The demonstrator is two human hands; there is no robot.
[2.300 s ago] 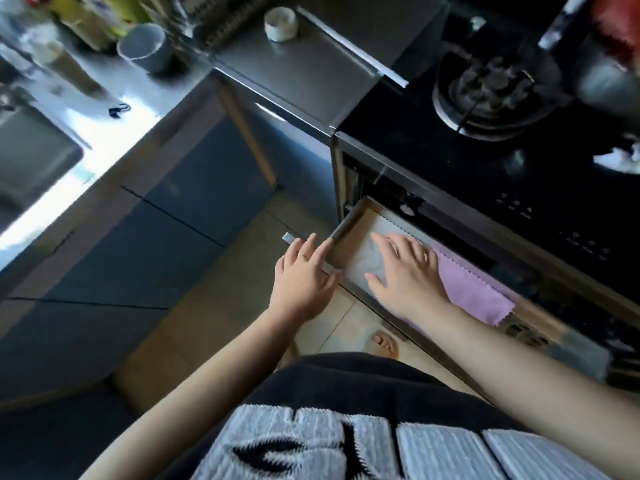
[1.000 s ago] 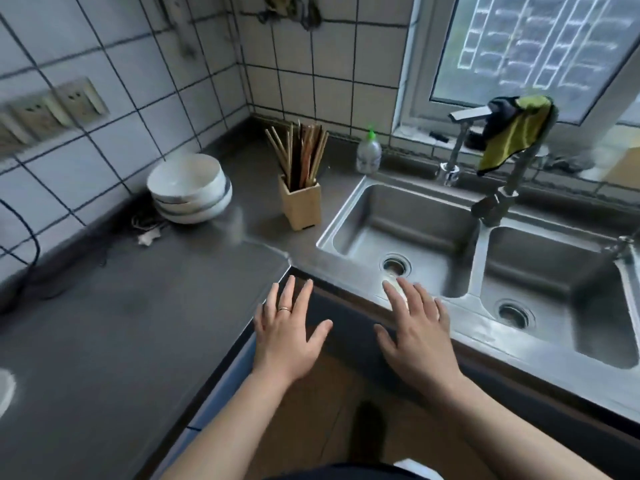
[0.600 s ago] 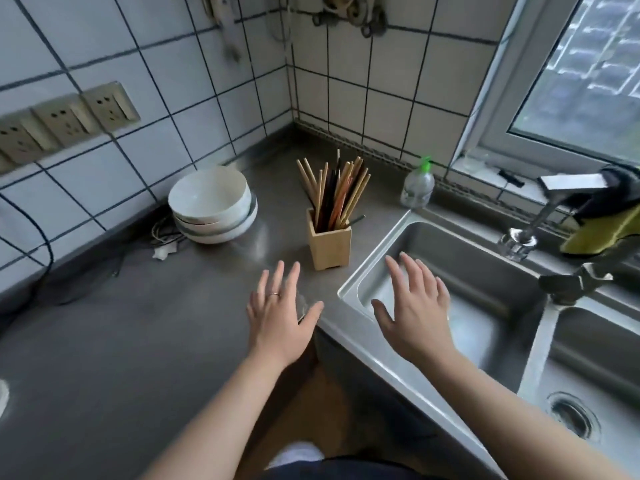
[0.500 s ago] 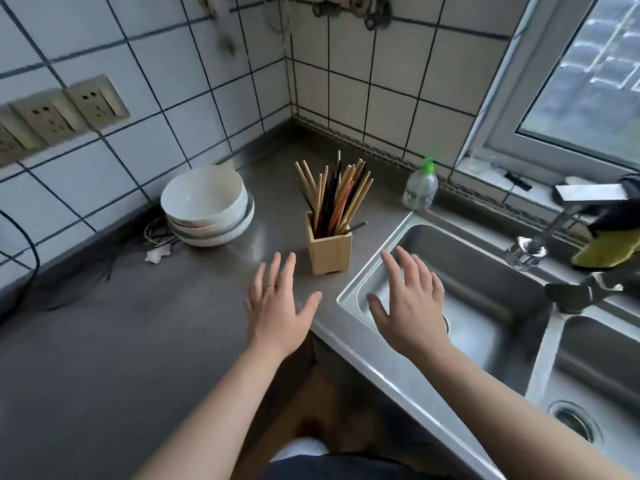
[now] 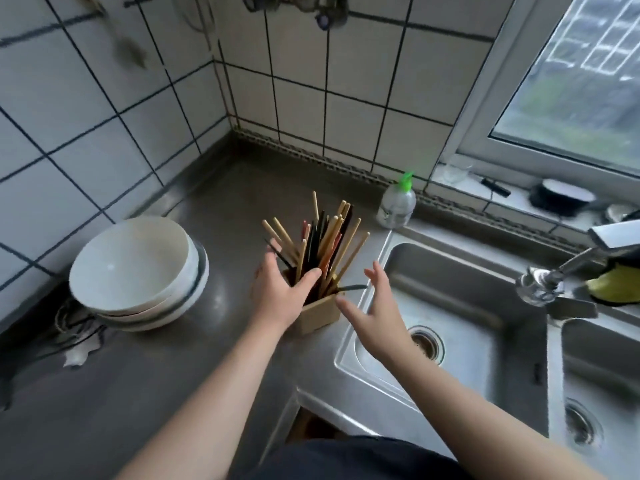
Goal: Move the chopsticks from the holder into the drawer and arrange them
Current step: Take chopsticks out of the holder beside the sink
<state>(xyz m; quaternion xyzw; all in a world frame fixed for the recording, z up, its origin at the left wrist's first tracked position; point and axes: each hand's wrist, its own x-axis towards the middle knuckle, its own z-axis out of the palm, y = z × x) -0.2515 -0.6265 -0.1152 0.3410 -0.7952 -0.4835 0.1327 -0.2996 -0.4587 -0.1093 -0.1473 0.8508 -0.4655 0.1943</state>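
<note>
Steel counter (image 5: 145, 393) under tiled corner | square wooden holder (image 5: 320, 315) of mixed wood and dark chopsticks (image 5: 323, 240) mid-frame | left hand (image 5: 280, 296) spread at bundle's base, unclosed | right hand (image 5: 377, 306) open beside | step: first grab; next: gather bundle, lift clear.

Stacked white bowls (image 5: 136, 271) are sitting on the steel counter (image 5: 104, 403) by the tiled wall (image 5: 86, 109). A green-capped bottle (image 5: 396, 201) is standing behind the sink (image 5: 460, 296). A tap (image 5: 554, 271) is reaching over it, near a yellow cloth (image 5: 614, 285), under the window (image 5: 571, 74).
</note>
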